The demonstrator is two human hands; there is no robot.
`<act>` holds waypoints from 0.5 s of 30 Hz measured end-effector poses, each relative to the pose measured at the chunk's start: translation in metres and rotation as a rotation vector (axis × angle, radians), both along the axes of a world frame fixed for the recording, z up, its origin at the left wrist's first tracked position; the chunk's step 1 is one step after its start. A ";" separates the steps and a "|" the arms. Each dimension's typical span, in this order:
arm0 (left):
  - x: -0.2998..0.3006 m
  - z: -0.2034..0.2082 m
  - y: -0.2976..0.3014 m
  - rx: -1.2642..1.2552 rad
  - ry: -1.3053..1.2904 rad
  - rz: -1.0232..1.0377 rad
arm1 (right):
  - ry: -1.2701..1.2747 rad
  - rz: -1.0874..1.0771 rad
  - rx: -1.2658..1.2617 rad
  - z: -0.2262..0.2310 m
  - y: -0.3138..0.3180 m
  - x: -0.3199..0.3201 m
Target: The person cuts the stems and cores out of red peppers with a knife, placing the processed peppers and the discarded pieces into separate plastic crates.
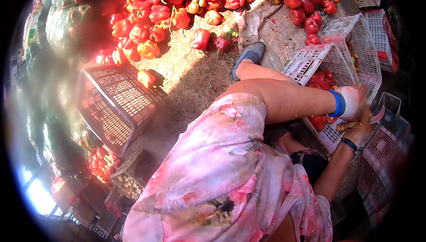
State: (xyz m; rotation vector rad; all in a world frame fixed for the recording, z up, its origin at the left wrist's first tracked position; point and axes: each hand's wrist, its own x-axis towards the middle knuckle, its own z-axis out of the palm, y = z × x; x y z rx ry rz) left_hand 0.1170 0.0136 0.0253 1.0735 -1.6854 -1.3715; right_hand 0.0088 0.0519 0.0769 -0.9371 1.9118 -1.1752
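Observation:
Both hands meet at the right, over the edge of a white plastic crate point(329, 136) holding red bell peppers point(320, 80). My left hand point(351, 101) is in a white glove, with a blue band at the wrist; its fingers are blurred and partly hidden where they touch the other hand. Bare and wearing a dark wristband, my right hand point(358, 131) is closed on a small knife point(377, 115), whose thin curved blade sticks out to the right. Whether anything lies between the two hands I cannot make out.
A large heap of red bell peppers point(164, 13) covers the far ground. Left of me a pale crate point(126, 95) lies tipped over, a loose pepper point(146, 78) beside it. Filled net sacks point(66, 29) line the left. More crates point(364, 60) stand at the right.

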 end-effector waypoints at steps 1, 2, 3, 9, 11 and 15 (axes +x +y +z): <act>0.002 0.003 0.003 0.014 0.011 -0.001 | 0.030 -0.026 0.005 0.000 0.003 0.003; 0.002 0.005 0.003 0.029 0.015 0.001 | 0.041 -0.023 0.007 0.001 0.005 0.004; 0.001 0.003 0.000 -0.015 -0.013 -0.036 | 0.056 -0.020 0.009 0.002 0.006 0.004; -0.012 -0.027 -0.018 -0.310 -0.181 -0.363 | -0.049 -0.072 0.045 -0.012 0.022 -0.069; -0.008 -0.031 -0.019 -0.313 -0.217 -0.370 | 0.013 -0.167 0.025 -0.010 0.034 -0.117; 0.033 -0.026 -0.016 -0.301 -0.179 -0.230 | 0.294 -0.379 0.161 -0.012 0.066 -0.244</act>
